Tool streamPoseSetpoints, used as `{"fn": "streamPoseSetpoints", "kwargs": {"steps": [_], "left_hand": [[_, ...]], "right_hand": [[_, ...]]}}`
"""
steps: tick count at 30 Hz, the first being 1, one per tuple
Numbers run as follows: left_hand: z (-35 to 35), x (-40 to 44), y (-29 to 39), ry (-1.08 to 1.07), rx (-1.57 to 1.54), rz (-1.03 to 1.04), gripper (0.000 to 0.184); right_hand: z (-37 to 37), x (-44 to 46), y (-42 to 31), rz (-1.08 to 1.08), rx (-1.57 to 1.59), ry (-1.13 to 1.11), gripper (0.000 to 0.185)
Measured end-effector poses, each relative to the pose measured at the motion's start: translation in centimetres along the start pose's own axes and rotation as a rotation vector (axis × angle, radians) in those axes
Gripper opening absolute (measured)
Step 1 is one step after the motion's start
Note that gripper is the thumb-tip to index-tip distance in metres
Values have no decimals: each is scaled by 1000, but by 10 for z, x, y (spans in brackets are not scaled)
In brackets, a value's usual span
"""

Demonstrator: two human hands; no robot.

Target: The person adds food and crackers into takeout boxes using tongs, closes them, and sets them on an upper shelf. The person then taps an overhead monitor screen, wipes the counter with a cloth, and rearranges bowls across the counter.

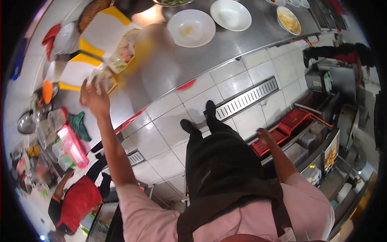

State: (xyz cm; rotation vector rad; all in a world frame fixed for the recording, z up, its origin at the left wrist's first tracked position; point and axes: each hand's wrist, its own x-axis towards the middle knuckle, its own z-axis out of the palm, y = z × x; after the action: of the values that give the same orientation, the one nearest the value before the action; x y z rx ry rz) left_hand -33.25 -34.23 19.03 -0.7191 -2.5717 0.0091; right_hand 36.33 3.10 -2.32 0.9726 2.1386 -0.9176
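On the left of the steel counter, my left hand (95,97) reaches over the nearer yellow-and-white takeaway box (80,68), fingers stretched and apart. Its fingertips are at a translucent plastic-wrapped portion (105,80) in that box; whether they touch it I cannot tell. Behind stands a second open takeaway box (105,30) with wrapped food (125,50) along its front side. Low at my right side hangs my right hand (264,136), loosely open with nothing seen in it, beside red plastic crates (276,139).
Two wide white bowls (191,28) (230,15) and a smaller bowl of yellowish food (289,21) stand on the steel counter (181,66). Stacked white bowls (66,38) are at the far left. A person in red (80,201) works at lower left. A floor drain grate (250,97) lies ahead.
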Motion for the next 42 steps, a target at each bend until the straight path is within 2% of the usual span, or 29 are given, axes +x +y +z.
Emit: {"fn": "streamPoseSetpoints", "kwargs": {"steps": [1, 2, 3, 4, 5, 6, 7, 8, 9, 10, 11, 15, 17, 18, 19, 21, 23, 24, 25, 27, 28, 31, 34, 35, 38, 39, 40, 41, 42], "left_hand": [[-6, -18, 12, 174, -281, -75, 31], [-14, -50, 43, 314, -415, -177, 30], [-9, -97, 68, 292, -453, -245, 36], [10, -159, 89, 172, -426, -194, 40], [29, -222, 109, 55, -402, -138, 43], [31, -274, 142, -144, -653, -171, 47], [41, -333, 172, -346, -899, -312, 41], [28, -342, 204, -527, -1084, -472, 30], [32, -367, 222, -551, -1094, -429, 21], [39, -393, 238, -577, -1257, -631, 17], [49, -416, 241, -779, -1239, -716, 20], [132, -431, 245, -893, -1357, -1034, 32], [204, -422, 229, -869, -1228, -822, 37], [256, -431, 222, -861, -1099, -812, 39], [295, -421, 215, -742, -991, -652, 47], [370, -395, 199, -734, -1047, -968, 53], [468, -428, 159, -795, -1429, -1244, 48], [472, -427, 161, -699, -1423, -1116, 48], [471, -418, 164, -701, -1432, -1111, 49], [465, -406, 169, -731, -1407, -1147, 51], [458, -398, 177, -757, -1377, -1185, 53], [408, -372, 202, -804, -1361, -1174, 55], [373, -377, 207, -849, -1466, -1215, 57], [365, -382, 207, -880, -1517, -1238, 57], [364, -429, 193, -814, -1932, -1677, 57], [384, -471, 178, -821, -1966, -1483, 57], [407, -509, 158, -933, -1729, -871, 48], [430, -545, 140, -839, -1405, -378, 42], [393, -513, 156, -787, -1878, -1101, 42]], "right_hand": [[7, 20, -28, 17, -5, -38, 25], [38, 66, -17, -406, -303, -155, 28], [70, 108, -37, -160, -158, -162, 28], [86, 140, -71, -246, -142, -88, 26], [81, 177, -122, -323, -55, -152, 26], [74, 213, -180, -286, -15, -203, 27], [86, 259, -222, -207, 94, -162, 19], [126, 328, -222, -799, -618, 9, 19], [130, 353, -253, -695, -523, 56, 19], [129, 368, -285, -525, -332, 91, 20], [131, 381, -305, -395, -201, 138, 21], [140, 421, -314, -293, -127, 312, 31], [139, 430, -308, -309, -101, 390, 37], [141, 432, -302, -327, -70, 428, 41], [139, 432, -298, -354, -34, 465, 44], [140, 430, -288, -427, 51, 550, 51], [146, 423, -278, -503, 165, 617, 59], [151, 420, -272, -511, 244, 598, 62], [156, 414, -265, -490, 344, 546, 66], [168, 399, -254, -283, 537, 293, 77], [180, 395, -245, -244, 586, 281, 81], [199, 400, -219, -371, 635, 539, 88], [186, 419, -207, -295, 1482, 427, 65], [174, 418, -204, -344, 1252, 496, 55], [128, 408, -222, -359, 1001, 409, 23], [134, 412, -219, -455, 1024, 350, 23], [141, 418, -215, -548, 1048, 283, 22], [142, 408, -230, -426, 978, 443, 24], [228, 474, -181, -282, 919, 608, 32]]}}
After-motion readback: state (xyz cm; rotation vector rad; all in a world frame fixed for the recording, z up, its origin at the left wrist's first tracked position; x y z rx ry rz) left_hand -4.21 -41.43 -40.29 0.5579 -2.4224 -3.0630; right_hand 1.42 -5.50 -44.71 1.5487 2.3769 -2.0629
